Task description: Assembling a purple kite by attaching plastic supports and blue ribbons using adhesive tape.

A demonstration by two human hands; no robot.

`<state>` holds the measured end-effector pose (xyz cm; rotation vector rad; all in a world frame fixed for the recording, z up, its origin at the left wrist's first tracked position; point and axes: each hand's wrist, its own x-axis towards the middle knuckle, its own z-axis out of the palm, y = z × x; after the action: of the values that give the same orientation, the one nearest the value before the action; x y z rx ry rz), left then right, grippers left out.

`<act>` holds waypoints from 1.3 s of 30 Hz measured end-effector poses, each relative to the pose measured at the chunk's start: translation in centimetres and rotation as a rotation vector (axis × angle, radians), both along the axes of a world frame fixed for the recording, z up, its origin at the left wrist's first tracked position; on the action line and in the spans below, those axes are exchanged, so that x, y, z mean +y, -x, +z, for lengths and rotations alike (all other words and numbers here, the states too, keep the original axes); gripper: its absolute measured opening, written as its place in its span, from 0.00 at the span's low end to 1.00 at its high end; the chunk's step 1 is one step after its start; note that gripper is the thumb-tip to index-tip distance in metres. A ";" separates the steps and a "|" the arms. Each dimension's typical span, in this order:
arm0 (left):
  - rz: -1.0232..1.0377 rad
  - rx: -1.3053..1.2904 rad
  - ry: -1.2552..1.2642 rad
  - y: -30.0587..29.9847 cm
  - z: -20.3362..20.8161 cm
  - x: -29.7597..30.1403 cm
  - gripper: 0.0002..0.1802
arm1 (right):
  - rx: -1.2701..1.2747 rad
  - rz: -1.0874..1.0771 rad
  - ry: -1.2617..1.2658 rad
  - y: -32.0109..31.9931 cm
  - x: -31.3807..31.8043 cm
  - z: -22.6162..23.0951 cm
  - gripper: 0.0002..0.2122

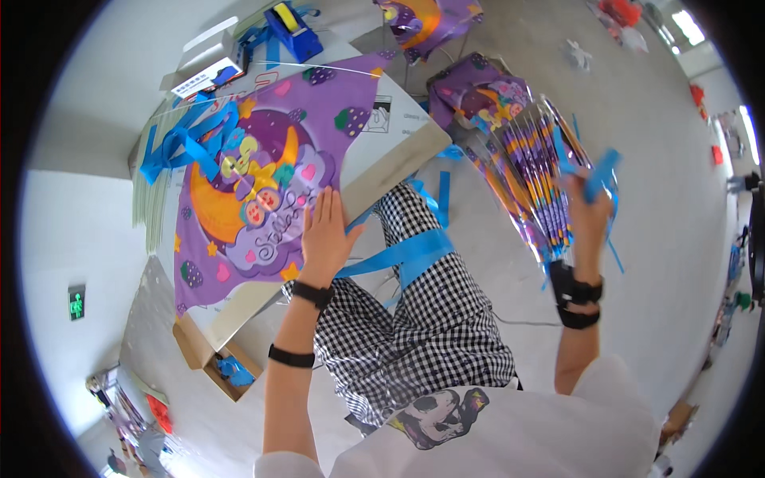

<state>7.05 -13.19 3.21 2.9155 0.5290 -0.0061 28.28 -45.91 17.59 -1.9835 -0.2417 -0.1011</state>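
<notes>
My left hand (pixel 325 239) lies flat, fingers stretched, on the lower right edge of a purple printed sheet (pixel 211 159) with moons, stars and strawberries, which looks like a kite. The sheet is spread over a cardboard-topped work surface (pixel 398 163). A thin pale rod (pixel 307 68) runs along its top edge. Off to the right, my right hand (pixel 588 203) is smeared by motion. Its fingers appear closed around a piece of blue ribbon (pixel 603 174). Just left of that hand is a bundle of similar printed pieces in clear plastic sleeves (pixel 538 175).
Loose blue ribbon (pixel 187 143) lies on the sheet's left side. Behind are a blue tape dispenser (pixel 293 32) and a white box (pixel 211 60). Another blue strip (pixel 398 253) crosses my checked-trousered lap (pixel 430 319). An open cardboard box (pixel 227 370) sits lower left.
</notes>
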 end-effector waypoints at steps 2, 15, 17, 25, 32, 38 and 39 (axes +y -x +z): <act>-0.010 0.024 0.005 2.9 0.4 0.6 0.44 | 0.141 0.164 -0.095 1.5 4.3 -2.7 0.06; 0.096 -0.059 0.274 -0.1 8.4 1.6 0.25 | 0.465 0.525 -0.191 2.7 15.2 -6.5 0.08; 0.005 -0.201 0.303 -3.7 6.2 0.8 0.25 | 0.529 0.536 -0.181 2.8 15.7 -7.5 0.09; -0.097 -0.279 0.193 -11.1 -1.2 -2.2 0.31 | 0.494 0.484 0.005 0.3 15.9 -11.2 0.09; -0.084 -0.166 0.223 -6.9 -0.4 -2.1 0.31 | 0.521 0.576 0.046 -0.3 17.0 -14.7 0.09; -0.044 -0.203 0.206 -6.9 -0.9 -2.7 0.30 | 0.337 0.463 0.108 0.9 16.5 -15.7 0.07; -0.046 -0.200 0.208 -6.8 -1.0 -2.8 0.30 | 0.324 0.447 0.127 1.0 16.4 -15.4 0.07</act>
<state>13.90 -15.95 2.20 2.6858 0.4021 0.2086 27.32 -29.51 2.24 -1.9882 -0.4802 0.5294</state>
